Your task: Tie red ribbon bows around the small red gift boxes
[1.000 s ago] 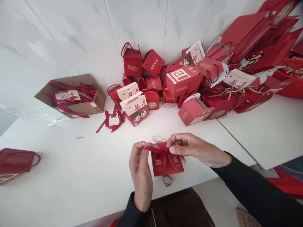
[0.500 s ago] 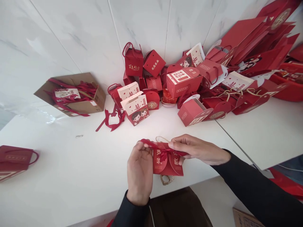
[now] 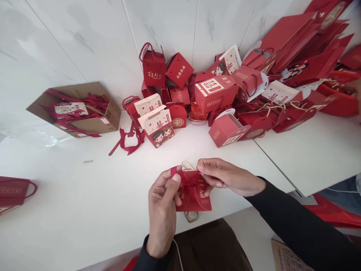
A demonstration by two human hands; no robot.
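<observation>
Near the table's front edge lies a red gift box [image 3: 194,204] with gold lettering, its rounded flaps meeting on top. A twisted cream cord handle [image 3: 192,216] sticks out at its near side, another at the far side. Red ribbon [image 3: 189,180] is looped or tied across the flaps. My left hand [image 3: 165,201], at the box's left, pinches one part of the ribbon between thumb and fingers. On the right, my right hand [image 3: 222,175] is closed with its fingertips on the ribbon's other part, lower fingers against the box. The exact shape of the knot is partly hidden.
A cardboard box [image 3: 113,114] of red ribbons stands at the back left, loose ribbon [image 3: 129,141] beside it. Many red gift boxes [image 3: 216,94] are heaped against the tiled wall. Another red box [image 3: 12,194] sits at the left edge. A seam crosses the table at right.
My left thumb has come down over the ribbon, closing a pinch on it. My right fingers have shifted their hold on the ribbon. The view has moved slightly.
</observation>
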